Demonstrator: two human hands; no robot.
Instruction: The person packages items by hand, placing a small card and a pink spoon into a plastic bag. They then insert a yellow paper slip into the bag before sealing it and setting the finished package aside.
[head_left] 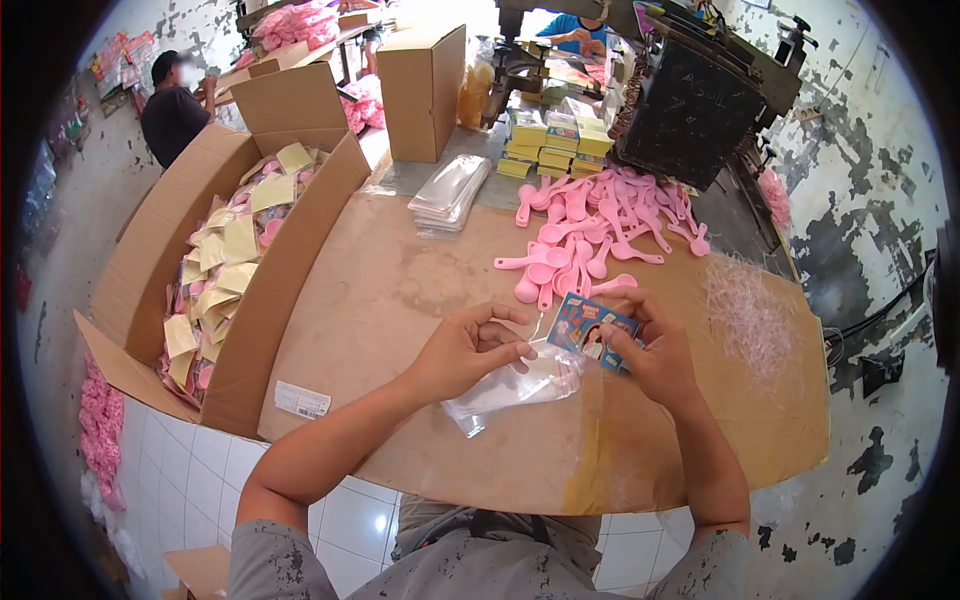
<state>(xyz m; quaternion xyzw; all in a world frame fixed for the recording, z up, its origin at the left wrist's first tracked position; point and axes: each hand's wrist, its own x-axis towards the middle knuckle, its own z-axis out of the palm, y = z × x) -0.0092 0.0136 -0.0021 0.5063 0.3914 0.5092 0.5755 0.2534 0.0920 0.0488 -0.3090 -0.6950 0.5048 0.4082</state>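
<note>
My right hand [650, 350] pinches a small blue printed card [590, 330] over the cardboard-covered table. To its left, my left hand [475, 350] has its fingers curled, thumb and fingertips close to the card's left edge; what they grip, if anything, is too small to name. Clear plastic bags [510, 392] lie beneath and between both hands. Beyond the hands is a heap of pink plastic spoons [585, 225]. A stack of clear bags [450, 192] sits farther back on the left.
A long open carton [340, 185] of packed items stands left. Stacks of cards [555, 145] and a black machine [690, 110] are at the back. Thin plastic strips [750, 310] lie right. One person [175, 115] is far left; another [575, 35] is behind the machine.
</note>
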